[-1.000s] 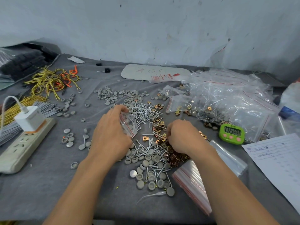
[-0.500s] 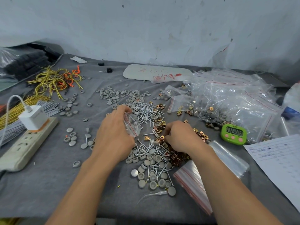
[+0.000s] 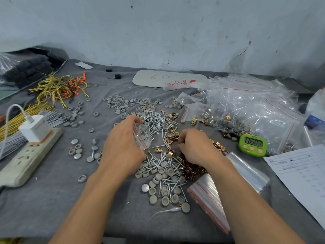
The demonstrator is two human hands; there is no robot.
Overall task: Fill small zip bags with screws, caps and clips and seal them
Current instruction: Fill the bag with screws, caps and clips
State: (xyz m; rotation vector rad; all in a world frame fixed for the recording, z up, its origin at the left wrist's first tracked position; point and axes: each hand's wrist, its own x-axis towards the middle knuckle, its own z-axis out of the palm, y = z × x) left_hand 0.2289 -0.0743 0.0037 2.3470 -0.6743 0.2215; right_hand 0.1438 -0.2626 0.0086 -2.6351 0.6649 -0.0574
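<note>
two hands at work over mixed hardware on a grey counter (image 3: 52, 199). left hand (image 3: 123, 147) pinches a small zip bag (image 3: 142, 136) by its mouth, just beside the heap of screws (image 3: 154, 122); the bag looks open and a few parts seem to lie inside, though their count cannot be read. right hand (image 3: 193, 147) is curled, knuckles up, over the clips (image 3: 190, 170), fingertips hidden; whether it holds anything cannot be told. caps (image 3: 163, 191) lie nearest the person, touching screws and clips at the edges.

likely faults:
(a) the heaps overlap, so a blind pinch may lift a screw or cap along with a clip and give a wrong count.
(b) the bag mouth is held by one hand only and may sag or close, so parts dropped toward it could miss and fall back.
(c) screw points may snag or pierce the thin film.
(d) a part caught in the zip track would prevent a seal.

empty bags (image 3: 207, 196) lie beside the right forearm, which could sweep them off the near edge. filled bags (image 3: 246, 106) are piled at far right.
</note>
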